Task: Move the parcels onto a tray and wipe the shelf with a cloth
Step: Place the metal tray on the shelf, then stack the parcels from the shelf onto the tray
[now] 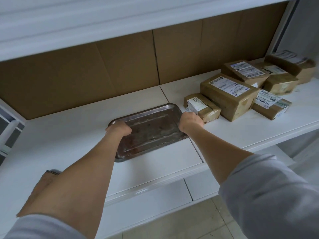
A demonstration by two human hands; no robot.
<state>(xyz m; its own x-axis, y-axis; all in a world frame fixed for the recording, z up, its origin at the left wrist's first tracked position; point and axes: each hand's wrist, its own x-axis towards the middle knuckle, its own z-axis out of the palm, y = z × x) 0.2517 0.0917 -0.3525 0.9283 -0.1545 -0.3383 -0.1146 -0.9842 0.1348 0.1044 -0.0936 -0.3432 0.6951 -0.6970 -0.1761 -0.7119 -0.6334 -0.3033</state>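
Observation:
A worn metal tray [151, 130] lies on the white shelf [72, 135], with nothing on it. My left hand [119, 130] grips its left rim and my right hand [190, 121] grips its right rim. Several brown taped parcels with white labels sit on the shelf to the right: a small one [205, 106] just beyond my right hand, a large one [229, 94] behind it, and others [279, 81] farther right. A brown cloth [43, 183] lies at the shelf's near left edge, partly hidden by my left forearm.
Brown cardboard [103, 69] lines the back of the shelf. Another white shelf [86, 23] runs overhead. A lower shelf [155, 204] and tiled floor [198, 228] show below. A white upright [284, 28] stands at the right end.

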